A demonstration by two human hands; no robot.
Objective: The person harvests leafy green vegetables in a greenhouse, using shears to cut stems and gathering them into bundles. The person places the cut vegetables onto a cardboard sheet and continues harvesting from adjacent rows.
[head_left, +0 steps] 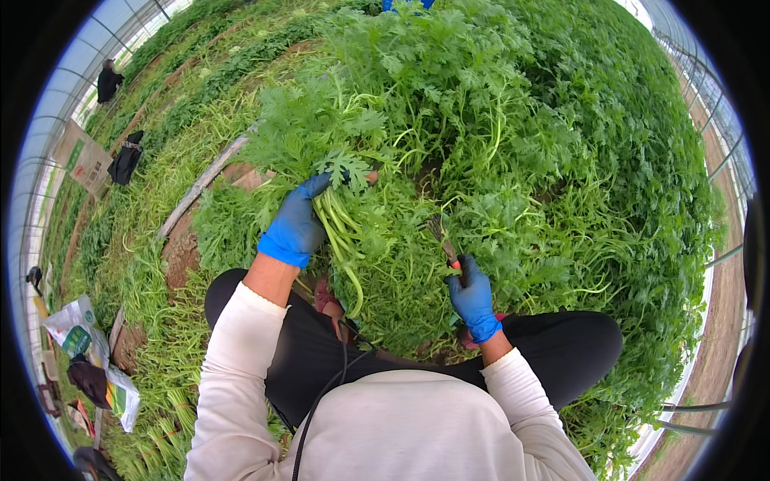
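My left hand (299,222), in a blue glove, grips a bunch of leafy greens (341,223) around the stems. The lobed leaves fan out beyond my fingers, and the pale stem ends hang towards my lap. In my right hand (471,296), also gloved in blue, is a small tool (444,240) with a red band on its handle and a dark, soil-coloured blade. Its tip points away from me, low among the plants, partly hidden by stems. Standing greens (481,108) rise just beyond both hands. Cut or fallen foliage (391,294) covers the ground between my knees.
A wooden plank (201,186) lies to the left beside bare soil. Farther left are printed sacks (75,327), a black bag (126,159) and a cardboard box (83,157). Tied bunches (162,436) lie at lower left. Another person (109,81) is far off. A black cable (319,400) crosses my lap.
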